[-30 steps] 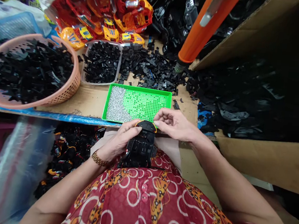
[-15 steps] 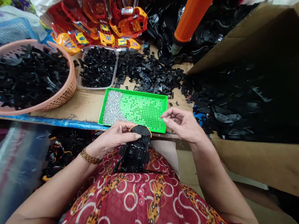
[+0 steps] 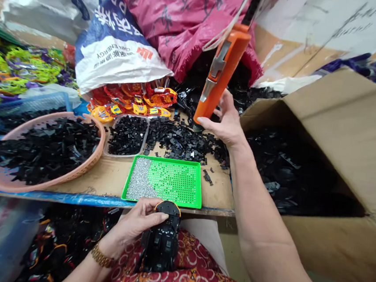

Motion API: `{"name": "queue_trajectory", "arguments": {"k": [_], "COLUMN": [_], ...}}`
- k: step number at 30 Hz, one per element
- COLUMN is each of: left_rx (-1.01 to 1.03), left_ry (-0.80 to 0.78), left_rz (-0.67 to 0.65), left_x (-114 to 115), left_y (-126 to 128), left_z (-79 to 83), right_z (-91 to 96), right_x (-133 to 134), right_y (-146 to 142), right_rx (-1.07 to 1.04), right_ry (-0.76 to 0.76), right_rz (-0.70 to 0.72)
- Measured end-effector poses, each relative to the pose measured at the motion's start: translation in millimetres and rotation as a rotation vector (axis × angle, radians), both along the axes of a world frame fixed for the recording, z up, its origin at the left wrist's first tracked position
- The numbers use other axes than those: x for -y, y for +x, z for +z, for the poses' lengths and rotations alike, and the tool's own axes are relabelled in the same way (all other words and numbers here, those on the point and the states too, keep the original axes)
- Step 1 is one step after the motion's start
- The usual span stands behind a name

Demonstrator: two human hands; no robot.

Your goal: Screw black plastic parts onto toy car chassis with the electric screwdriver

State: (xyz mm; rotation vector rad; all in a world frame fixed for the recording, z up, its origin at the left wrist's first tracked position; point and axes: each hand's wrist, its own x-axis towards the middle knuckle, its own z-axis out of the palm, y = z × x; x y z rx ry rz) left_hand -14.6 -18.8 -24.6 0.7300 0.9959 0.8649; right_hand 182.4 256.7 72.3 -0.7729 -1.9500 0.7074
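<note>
Black toy chassis, lower centre of frame: long axis ran nearly vertical, rounded orange-edged end uppermost. Left hand, at its left, pinched that end. Green tray of small metal pieces stood on the surface, between chassis and orange driver. Pink basket: left. Right hand, above and right of chassis, curved about the driver's lower end; whether gripping, could not be told.

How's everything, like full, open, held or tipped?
Black toy part: held in left hand
Orange tool: tilted, right hand at its lower end
Green tray: partly covered with silver bits
Pink basket: heaped with black pieces
Clear tub: lidless, full
Cardboard box: open
</note>
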Motion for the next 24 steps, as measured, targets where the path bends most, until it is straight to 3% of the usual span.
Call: {"name": "queue_trajectory", "arguments": {"k": [3,9,12,16,18,21,24], "left_rx": [-0.009,-0.020,-0.016,-0.040,-0.035,-0.014,0.000], "left_ry": [-0.003,-0.006,-0.011,-0.047,-0.080,-0.126,-0.159], "left_rz": [0.032,-0.017,-0.024,-0.007,0.018,0.077,0.109], "left_x": [2,1,-1,-1,0,2,3], "left_y": [-3,-18,-20,-16,-15,-15,-16], "left_z": [-7.8,5.9,11.5,11.2,9.8,6.9,2.9], "right_z": [1.0,-11.5,3.8,35.2,41.8,31.8,3.6], "right_x": [13,69,77,78,82,94,105], "right_y": [-17,-2,0,-11,-15,-17,-14], "right_rx": [-0.120,-0.183,-0.270,-0.365,-0.417,-0.415,-0.387], "right_ry": [-0.008,-0.050,-0.088,-0.320,-0.371,-0.386,-0.408], "right_rz": [0.044,-0.144,-0.053,0.235,0.320,0.202,0.070]}}
